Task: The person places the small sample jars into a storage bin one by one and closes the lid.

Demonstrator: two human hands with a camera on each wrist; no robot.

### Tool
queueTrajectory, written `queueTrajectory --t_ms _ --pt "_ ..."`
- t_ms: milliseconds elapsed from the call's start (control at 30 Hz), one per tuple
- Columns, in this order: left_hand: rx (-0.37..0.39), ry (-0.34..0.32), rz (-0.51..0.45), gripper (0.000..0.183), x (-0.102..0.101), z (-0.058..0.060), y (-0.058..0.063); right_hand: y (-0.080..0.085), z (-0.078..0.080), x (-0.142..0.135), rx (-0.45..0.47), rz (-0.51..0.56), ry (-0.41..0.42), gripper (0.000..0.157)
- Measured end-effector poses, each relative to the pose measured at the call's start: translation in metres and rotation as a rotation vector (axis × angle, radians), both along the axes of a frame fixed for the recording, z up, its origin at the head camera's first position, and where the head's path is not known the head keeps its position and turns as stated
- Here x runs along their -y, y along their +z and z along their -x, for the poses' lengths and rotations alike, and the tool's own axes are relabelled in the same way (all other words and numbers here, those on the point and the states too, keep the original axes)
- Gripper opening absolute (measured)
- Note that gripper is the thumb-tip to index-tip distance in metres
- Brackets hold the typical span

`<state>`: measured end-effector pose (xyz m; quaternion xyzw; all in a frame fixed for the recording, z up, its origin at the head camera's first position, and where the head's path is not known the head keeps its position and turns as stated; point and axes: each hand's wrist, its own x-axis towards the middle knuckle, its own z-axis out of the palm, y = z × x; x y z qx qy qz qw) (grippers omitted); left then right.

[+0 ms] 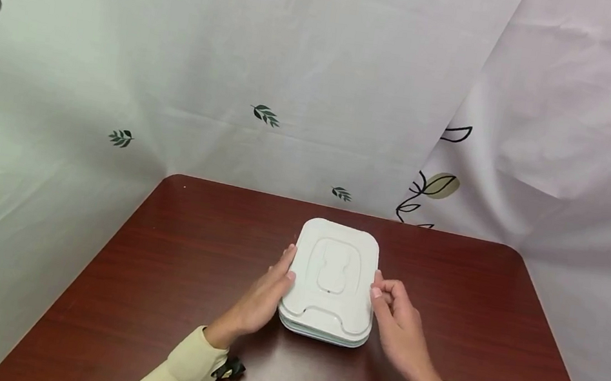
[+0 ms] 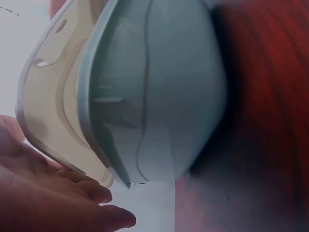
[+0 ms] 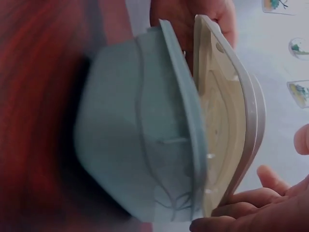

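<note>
A white lid [image 1: 308, 256] with raised mouldings sits over a pale blue-green plastic box [image 2: 183, 92] on the table. In both wrist views the lid is tilted, with a gap between its cream underside and the box rim. My left hand [image 1: 257, 301] holds the lid's left edge, thumb near the top and fingers along the side. At the opposite edge, my right hand [image 1: 402, 334] pinches the lid between thumb and fingers. The box's inside is hidden.
The dark red-brown table [image 1: 185, 252] has rounded far corners. Pale cloth [image 1: 356, 80] printed with leaves and jars hangs behind it and along the sides. Cream sleeves [image 1: 187, 363] and black wrist straps [image 1: 229, 369] show at both wrists.
</note>
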<state>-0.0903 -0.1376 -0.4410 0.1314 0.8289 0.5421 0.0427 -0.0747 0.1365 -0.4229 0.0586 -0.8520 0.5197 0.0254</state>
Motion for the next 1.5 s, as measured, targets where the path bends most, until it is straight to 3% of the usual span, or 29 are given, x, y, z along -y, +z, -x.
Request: queueTrajectory --t_ms 267,533,1267,1400,1500 --pt "0.017 -0.028 0.084 0.063 -0.004 -0.006 -0.011 -0.013 -0.007 0.004 -0.014 -0.031 -0.055 0.021" --pt "0.012 -0.029 0.109 0.066 -0.008 -0.006 -0.020 -0.023 -0.005 0.004 0.007 -0.065 -0.045 0.023" --pt "0.012 -0.008 0.142 0.068 -0.013 -0.007 -0.024 -0.025 -0.008 0.003 -0.047 -0.105 -0.002 0.030" --pt "-0.059 0.083 0.186 0.065 -0.007 -0.002 -0.018 -0.021 -0.002 -0.009 -0.151 -0.237 -0.001 0.051" --pt "-0.151 0.174 0.352 0.062 0.006 0.002 -0.011 -0.021 0.007 -0.026 -0.284 -0.442 -0.006 0.071"
